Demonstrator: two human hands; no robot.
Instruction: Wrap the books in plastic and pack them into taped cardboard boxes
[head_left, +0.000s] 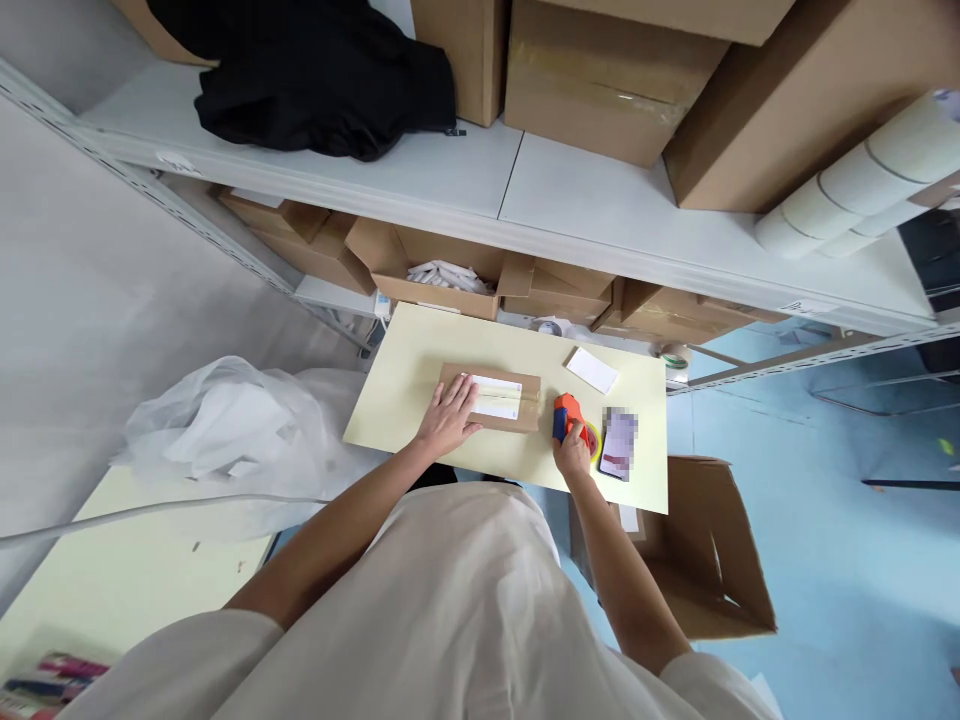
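Note:
A flat brown cardboard box [529, 398] lies on the pale yellow table [420, 335], with a white label [501, 399] and a strip of tape across its top. My left hand [450, 415] rests flat on the box's left part, fingers stretched over the label's edge. To the right of the box, my right hand [573, 452] is wrapped round the handle of an orange and blue tape dispenser [568, 408]. A yellow-rimmed tape roll [594, 441] shows at the dispenser's side. The dispenser is apart from the box.
A phone [619, 442] and a white pad [592, 370] lie on the table's right side. Open cartons [439, 295] line the shelf behind. Below the table's right edge stands an open cardboard box [709, 545]. A plastic bag [247, 430] bulges at the left.

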